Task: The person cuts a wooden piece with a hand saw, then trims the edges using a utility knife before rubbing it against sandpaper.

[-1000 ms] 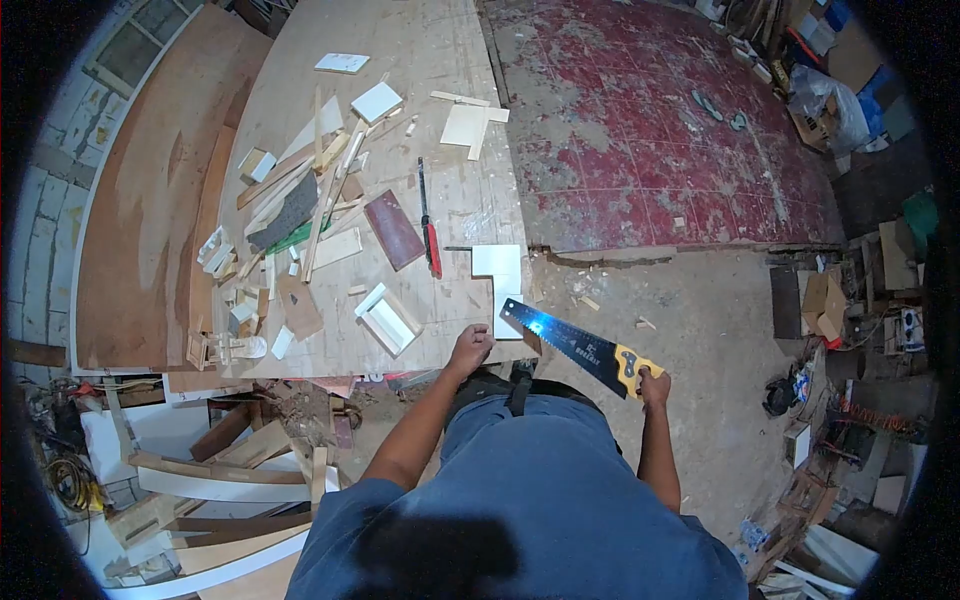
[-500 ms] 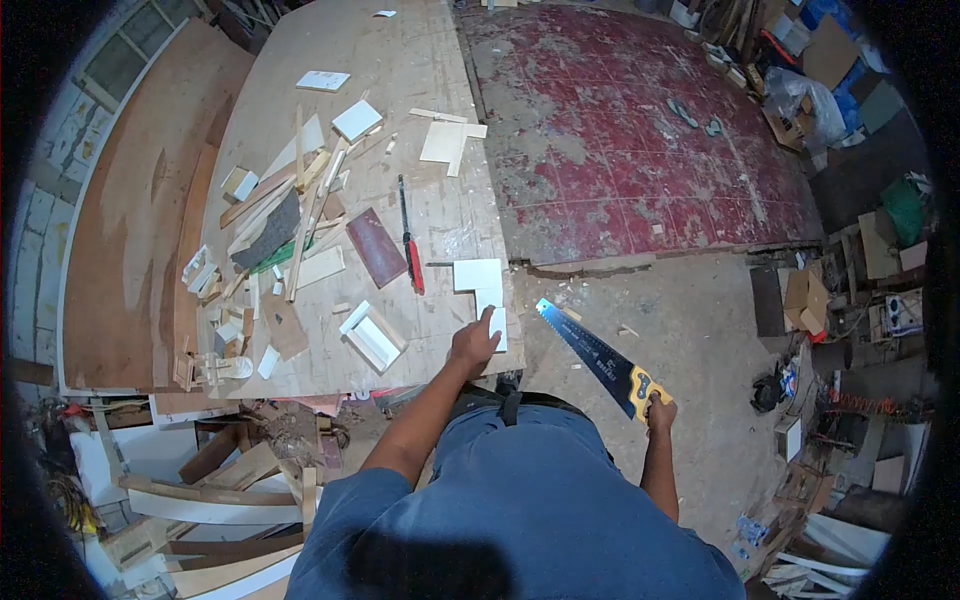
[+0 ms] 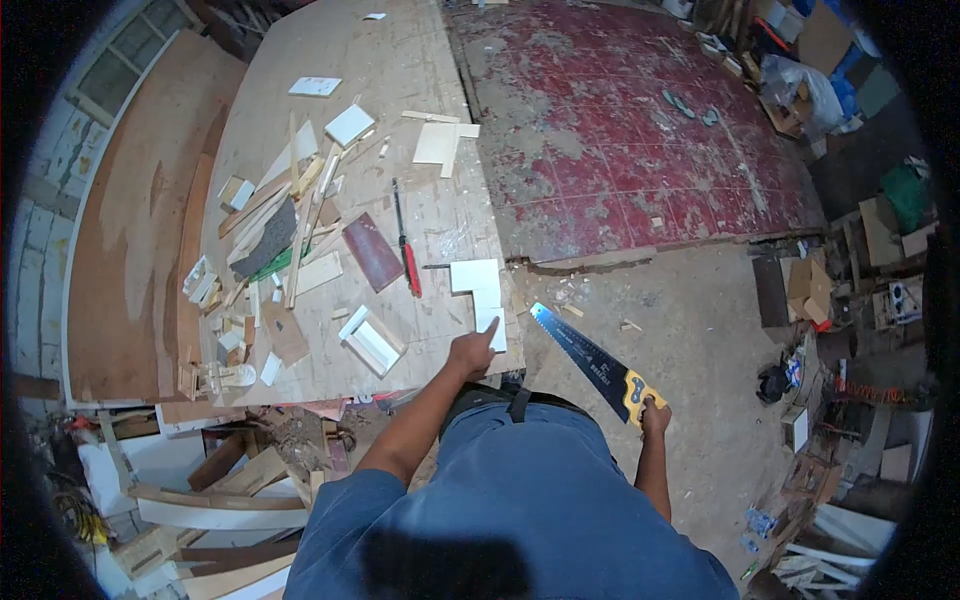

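Observation:
My left hand (image 3: 472,356) rests at the right edge of the workbench, its index finger stretched out onto an L-shaped white board (image 3: 474,277). The other fingers are partly hidden. Off the bench to the right, my right hand (image 3: 655,414) grips the yellow handle of a handsaw (image 3: 590,361). The dark blade points up and left toward the bench edge, apart from the board. Left of the board lies a long thin tool with a red handle (image 3: 412,270). A small white open box (image 3: 371,341) sits to the left of my left hand.
Wood strips (image 3: 318,200) and offcuts are heaped on the workbench (image 3: 390,60). A brownish-red block (image 3: 372,252) lies near them. Curved boards (image 3: 220,508) are piled below at left. Cardboard boxes (image 3: 808,290) and clutter line the right side, beside a worn red floor (image 3: 640,130).
The view has shifted slightly. My left index finger has slid a little down along the white board. The handsaw stays in my right hand, almost unmoved.

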The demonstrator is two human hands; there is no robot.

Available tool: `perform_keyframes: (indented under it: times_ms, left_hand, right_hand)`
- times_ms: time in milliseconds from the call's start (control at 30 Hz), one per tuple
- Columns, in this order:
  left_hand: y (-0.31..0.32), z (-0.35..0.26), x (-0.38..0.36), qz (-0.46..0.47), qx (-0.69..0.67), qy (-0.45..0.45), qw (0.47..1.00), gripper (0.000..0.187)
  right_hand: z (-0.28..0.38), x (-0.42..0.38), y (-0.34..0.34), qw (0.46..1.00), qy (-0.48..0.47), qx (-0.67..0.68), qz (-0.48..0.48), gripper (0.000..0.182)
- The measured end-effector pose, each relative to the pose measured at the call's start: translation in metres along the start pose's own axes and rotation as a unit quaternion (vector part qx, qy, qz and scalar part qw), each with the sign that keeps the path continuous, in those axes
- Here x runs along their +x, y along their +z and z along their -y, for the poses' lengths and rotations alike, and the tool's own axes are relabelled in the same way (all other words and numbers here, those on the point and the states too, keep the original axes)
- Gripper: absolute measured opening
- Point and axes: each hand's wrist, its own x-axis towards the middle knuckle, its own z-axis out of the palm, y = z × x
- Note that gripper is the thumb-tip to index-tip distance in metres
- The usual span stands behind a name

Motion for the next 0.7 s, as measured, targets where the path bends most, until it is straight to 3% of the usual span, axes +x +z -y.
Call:
perform_keyframes:
  times_ms: [267, 333, 367, 433, 467, 700]
  left_hand:
    - [0.031, -0.005, -0.038, 0.018, -0.015, 0.016, 1.000, 0.079]
    - [0.036, -0.001, -0.044, -0.018, -0.038, 0.035, 0.999, 0.060]
    - [0.037, 0.002, -0.044, -0.018, -0.038, 0.034, 0.999, 0.060]
    - [0.043, 0.010, -0.041, 0.023, -0.039, 0.093, 0.995, 0.035]
    - [0.047, 0.013, -0.041, 0.022, -0.039, 0.092, 0.995, 0.035]
    - [0.018, 0.011, -0.038, -0.119, -0.069, 0.051, 0.989, 0.028]
  right_hand:
    - [0.013, 0.006, 0.021, 0.999, -0.017, -0.027, 0.039, 0.018]
    - [0.015, 0.011, 0.027, 0.999, -0.018, -0.028, 0.041, 0.017]
    - [0.017, 0.014, 0.030, 0.998, -0.024, -0.025, 0.054, 0.018]
    - [0.019, 0.019, 0.036, 0.997, -0.031, -0.022, 0.068, 0.018]
    - [0.021, 0.021, 0.039, 0.997, -0.030, -0.023, 0.067, 0.019]
    - [0.028, 0.026, 0.045, 0.997, -0.042, -0.008, 0.065, 0.017]
